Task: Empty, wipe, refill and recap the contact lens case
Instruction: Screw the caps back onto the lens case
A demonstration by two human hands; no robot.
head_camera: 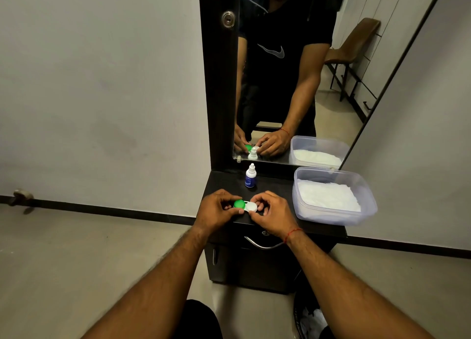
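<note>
A: Now, item one: contact lens case (245,206), twin-well, green cap (239,204) on the left well, white cap (251,207) on the right, joined by a thin white bridge. Location?

B: On the front part of the dark surface (275,185), below the mirror (293,71). Both caps look seated; whether they are screwed tight I cannot tell.

A: Hands?

B: Left hand (216,208) curls around the green end, thumb and fingertips closed on it. Right hand (274,211) pinches the rim of the white cap between thumb and forefinger. Both are closed on the case, not spread.

A: Handling notes?

B: Judged light, rigid plastic, small enough to skid on a smooth top, so one end wants pinning while the other cap turns. Best hold: the cap's outer rim for twisting, the well body beneath for bracing. The bridge looks thin; I would not lever on it. Probably slippery if wet, and liquid inside could spill if it tips.

A: Item two?

B: Dropper bottle (250,176), white with a blue label, upright and capped, just behind the case. Likely light and squeezable.

A: Item three?

B: Clear plastic tub (334,219) of white tissues (328,196), at the right of the surface. Soft, for wiping.
</note>
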